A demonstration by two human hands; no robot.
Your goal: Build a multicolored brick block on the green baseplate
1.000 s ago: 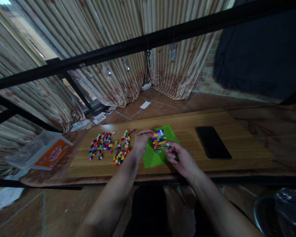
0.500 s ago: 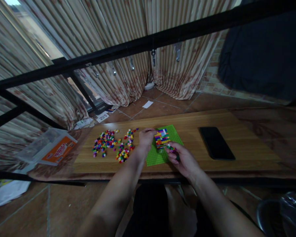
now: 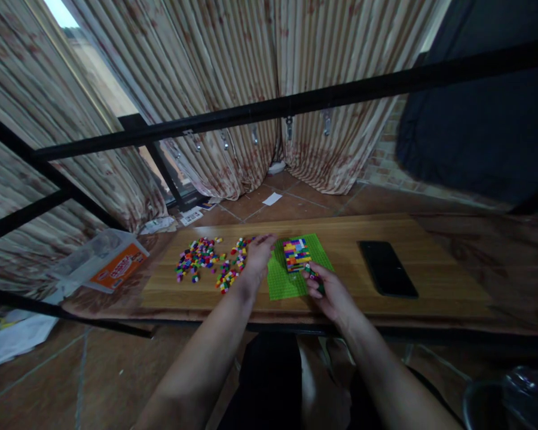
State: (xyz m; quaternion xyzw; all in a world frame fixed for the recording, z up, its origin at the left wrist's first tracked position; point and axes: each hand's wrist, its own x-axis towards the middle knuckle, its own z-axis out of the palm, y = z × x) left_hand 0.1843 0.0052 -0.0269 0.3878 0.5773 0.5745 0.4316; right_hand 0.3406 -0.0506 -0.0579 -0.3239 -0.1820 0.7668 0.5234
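A block of many-coloured toy building bricks (image 3: 296, 253) stands on the green baseplate (image 3: 280, 286). Just left of it, over the plate's left edge, my left hand (image 3: 260, 251) is apart from the bricks, its fingers stretched out and nothing visible in them. My right hand (image 3: 327, 286) is closed around a few small toy bricks (image 3: 312, 275), green, white and pink among them, close to the block's near right corner. Its palm side is partly hidden.
Loose bricks (image 3: 201, 254) lie in piles on the wooden board (image 3: 349, 239), left of the plate. A black phone or tablet (image 3: 387, 269) rests on the right. Farther left sits a clear plastic box (image 3: 87, 263) with an orange label. A black metal bar (image 3: 260, 110) crosses beyond the board.
My left hand has drawn away from the brick block to the left and its fingers have straightened. The right hand stays near the block with its bricks. The camera view has tilted slightly.
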